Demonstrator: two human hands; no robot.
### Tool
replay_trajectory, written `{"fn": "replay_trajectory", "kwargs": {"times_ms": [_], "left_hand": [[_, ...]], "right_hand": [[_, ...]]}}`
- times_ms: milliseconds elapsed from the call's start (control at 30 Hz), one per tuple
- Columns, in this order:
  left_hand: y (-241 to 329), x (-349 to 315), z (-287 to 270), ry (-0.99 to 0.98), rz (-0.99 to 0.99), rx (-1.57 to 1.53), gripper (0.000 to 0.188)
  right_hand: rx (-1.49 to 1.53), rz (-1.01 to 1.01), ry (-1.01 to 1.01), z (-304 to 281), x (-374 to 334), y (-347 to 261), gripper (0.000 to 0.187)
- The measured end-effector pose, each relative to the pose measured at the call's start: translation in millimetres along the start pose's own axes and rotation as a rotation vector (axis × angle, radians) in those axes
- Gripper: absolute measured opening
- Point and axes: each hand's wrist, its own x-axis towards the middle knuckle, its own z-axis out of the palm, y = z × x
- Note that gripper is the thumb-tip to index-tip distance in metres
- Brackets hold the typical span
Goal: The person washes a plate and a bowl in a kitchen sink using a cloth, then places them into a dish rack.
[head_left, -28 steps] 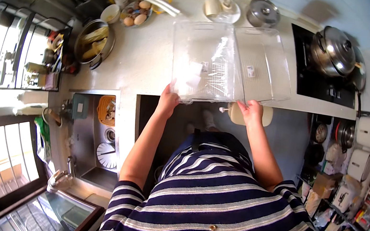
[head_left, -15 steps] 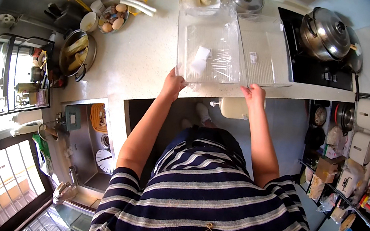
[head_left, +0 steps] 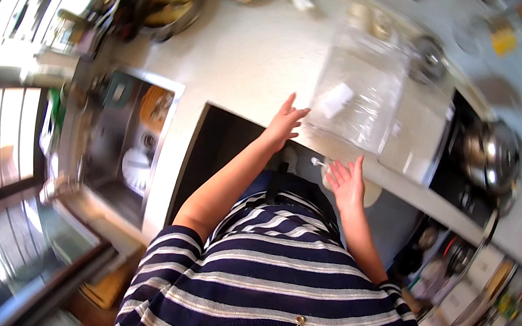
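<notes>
1. Lying near the worktop's (head_left: 240,78) front edge, a clear plastic tray (head_left: 367,88) is supported by the surface, so no grip is apparently needed.
2. Left hand (head_left: 284,126): opened, nothing gripped, held just beside the tray's near left corner; contact cannot be told.
3. Right hand (head_left: 349,184): opened, palm exposed, held apart, beyond the front edge.
4. Metal pot (head_left: 490,157): set on the black hob (head_left: 452,178), presumably for level support.

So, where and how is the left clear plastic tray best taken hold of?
Probably grip the left tray at its two near corners, the left hand and right hand coming from the person's side: it is broad and rectangular, its near edge lies by the front of the counter, and a second clear tray sits close on its right.
</notes>
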Motion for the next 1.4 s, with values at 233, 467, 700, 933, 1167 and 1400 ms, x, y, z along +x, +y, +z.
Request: {"fn": "replay_trajectory", "kwargs": {"times_ms": [233,467,700,933,1167,1400], "left_hand": [[-24,-88,-118,0.302,0.188,-0.369,0.07],[-93,-192,-246,0.614,0.434,-0.832,0.04],[-148,-245,-362,0.838,0.509,-1.14,0.035],[-162,-285,-529,1.075,0.693,-1.068,0.063],[-85,-311,-655,1.235,1.02,-0.672,0.077],[-89,-298,-686,1.399,0.803,-0.141,0.085]], "right_hand": [[-0.584,0.151,-0.508,128,-9,75,0.048],[-0.989,0.239,-0.97,272,-6,186,0.035],[-1.378,0.363,-1.16,374,-12,356,0.03],[-1.744,0.121,-1.142,422,25,536,0.037],[-2.384,0.047,-1.002,420,84,614,0.05],[-2.132,0.682,-0.893,409,86,624,0.019]]}}
